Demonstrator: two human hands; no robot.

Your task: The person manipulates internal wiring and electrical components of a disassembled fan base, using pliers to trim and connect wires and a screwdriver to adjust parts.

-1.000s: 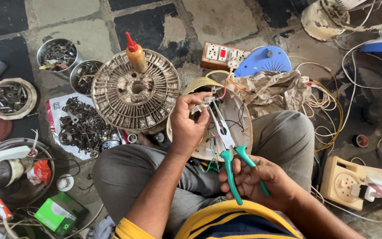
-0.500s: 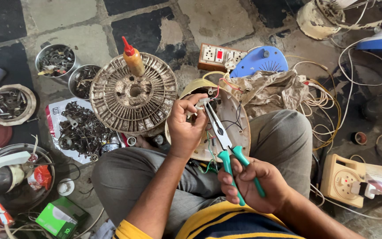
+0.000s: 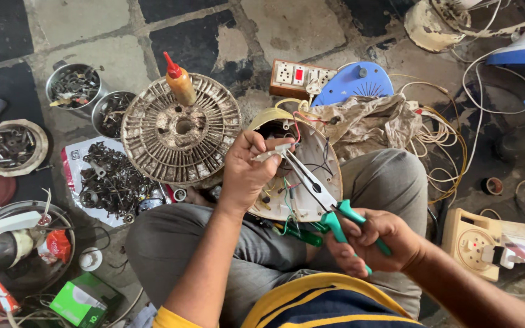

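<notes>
Left hand pinches a wire end over the round housing on the lap. Right hand grips the pliers, which slant up-left, jaws at the wire.

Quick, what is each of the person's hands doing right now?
Left hand: closed, pinching a small white piece at the tip of the pliers.
Right hand: closed around the green handles of the long-nose pliers.
</notes>
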